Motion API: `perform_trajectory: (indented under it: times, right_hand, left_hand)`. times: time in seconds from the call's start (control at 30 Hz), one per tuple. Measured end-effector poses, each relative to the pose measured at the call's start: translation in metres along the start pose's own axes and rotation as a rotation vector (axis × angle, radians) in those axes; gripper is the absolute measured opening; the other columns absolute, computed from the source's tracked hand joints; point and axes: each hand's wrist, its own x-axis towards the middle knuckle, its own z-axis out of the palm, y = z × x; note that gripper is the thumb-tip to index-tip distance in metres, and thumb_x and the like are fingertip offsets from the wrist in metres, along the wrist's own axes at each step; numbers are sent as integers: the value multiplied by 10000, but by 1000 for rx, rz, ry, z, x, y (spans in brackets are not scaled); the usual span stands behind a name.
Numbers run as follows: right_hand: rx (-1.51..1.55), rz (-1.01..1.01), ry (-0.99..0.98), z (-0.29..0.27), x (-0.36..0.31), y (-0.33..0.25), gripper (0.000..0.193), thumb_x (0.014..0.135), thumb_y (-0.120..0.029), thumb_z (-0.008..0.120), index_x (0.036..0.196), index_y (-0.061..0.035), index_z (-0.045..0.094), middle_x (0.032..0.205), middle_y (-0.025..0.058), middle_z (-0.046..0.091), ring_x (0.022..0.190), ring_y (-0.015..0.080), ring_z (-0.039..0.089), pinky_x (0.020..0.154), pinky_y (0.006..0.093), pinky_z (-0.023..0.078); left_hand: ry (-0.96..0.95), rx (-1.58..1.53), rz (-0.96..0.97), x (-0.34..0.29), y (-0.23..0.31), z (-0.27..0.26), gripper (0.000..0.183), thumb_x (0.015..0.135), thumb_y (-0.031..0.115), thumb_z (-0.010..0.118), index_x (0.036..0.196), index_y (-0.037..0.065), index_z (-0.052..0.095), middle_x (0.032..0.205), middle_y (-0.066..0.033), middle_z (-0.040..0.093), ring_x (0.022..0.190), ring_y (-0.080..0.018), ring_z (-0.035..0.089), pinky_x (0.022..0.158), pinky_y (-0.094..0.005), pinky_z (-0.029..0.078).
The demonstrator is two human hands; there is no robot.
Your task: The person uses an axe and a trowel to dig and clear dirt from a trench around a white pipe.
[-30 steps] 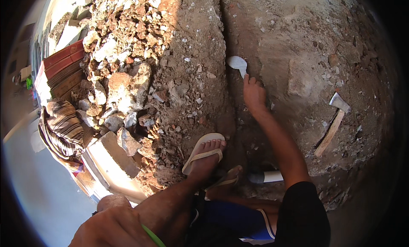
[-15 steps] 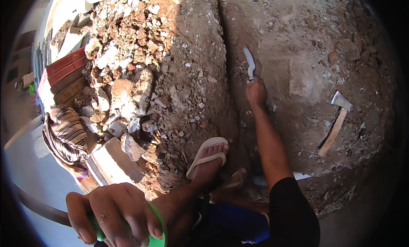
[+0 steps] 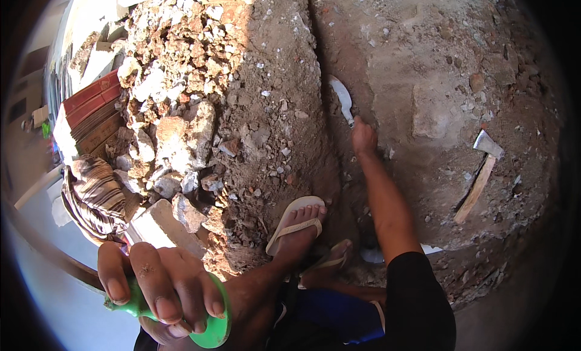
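Observation:
My right hand [image 3: 365, 138] is closed around the handle of a hand trowel [image 3: 342, 99], whose silver blade lies low in the groove in the soil. My fingers hide its handle. Close to the view at lower left, my left hand [image 3: 160, 284] grips a rod with a green grip [image 3: 213, 333] that ends in a round guard. The rod's dark, blurred shaft [image 3: 51, 248] runs off to the left, its far end out of clear sight. To the right of my right forearm, an axe [image 3: 482, 169] with a wooden handle rests on the packed earth.
Heaped rubble [image 3: 175, 127] covers the ground on the left. Beside it are stacked reddish tiles or boards [image 3: 91, 105] and a striped cloth [image 3: 94, 193]. My sandalled foot [image 3: 296, 227] stands next to the groove. A pale object [image 3: 372, 254] lies partly behind my right arm.
The trowel's blade has swung left and nearer, turning its broad face up, with my right hand slightly lower. My left hand has tilted, raising the rod's shaft on the left.

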Motion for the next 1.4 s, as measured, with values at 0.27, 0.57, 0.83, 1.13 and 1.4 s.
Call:
perform_trajectory:
  times: [0.27, 0.57, 0.83, 1.13, 1.4]
  right_hand:
    - [322, -47, -137, 30, -35, 11, 277, 732, -166, 711, 960, -71, 586, 872, 236, 660, 884, 468, 623, 777, 535, 492]
    - [950, 207, -436, 18, -46, 21, 222, 752, -58, 713, 915, -53, 563, 634, 1, 491, 447, 103, 439, 388, 314, 359]
    - [1116, 115, -472, -115, -63, -15, 190, 856, -93, 678, 999, -50, 560, 679, -12, 530, 454, 65, 451, 380, 253, 370]
    - [526, -17, 70, -134, -51, 14, 273, 932, -245, 615, 1034, 2, 559, 740, 173, 644, 690, 344, 654, 631, 423, 523]
    - [64, 167, 158, 8, -47, -1, 222, 966, -224, 517, 1046, -18, 486, 912, 252, 675, 874, 455, 658, 753, 532, 527]
  left_hand:
    - [93, -71, -15, 4, -6, 6, 562, 740, -139, 665, 1153, 94, 363, 840, -161, 598, 487, -233, 598, 569, -473, 565]
    - [88, -160, -80, 3, -16, 9, 638, 698, -180, 648, 1179, 111, 345, 884, -172, 629, 543, -247, 631, 618, -486, 582]
    - [-84, -40, -132, 0, -3, 1, 694, 711, -166, 659, 1259, 105, 331, 968, -92, 604, 562, -214, 650, 650, -436, 586]
    - [43, -264, -78, 1, -25, 5, 632, 727, -173, 654, 1202, 107, 343, 893, -176, 628, 528, -230, 619, 672, -472, 587]
    - [-36, -118, -147, -8, -17, -6, 674, 722, -167, 631, 1258, 92, 316, 955, -118, 597, 571, -216, 641, 698, -466, 579]
